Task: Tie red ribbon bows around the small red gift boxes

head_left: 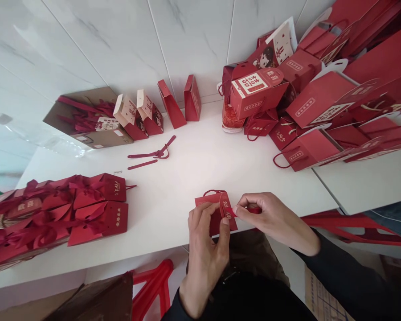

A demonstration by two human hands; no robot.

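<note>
Red box is right at the near edge of the surface, steadied by our left hand, right hand pinching a red strip. Bowed boxes toward the left edge look done; ours isn't yet.

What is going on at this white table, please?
Someone's left hand steadies a small red box, while the right hand pinches a narrow red strip close beside it. Red boxes with bows are grouped at the left, more boxes are piled at the right, and loose strips lie in front of a cardboard box.
</note>
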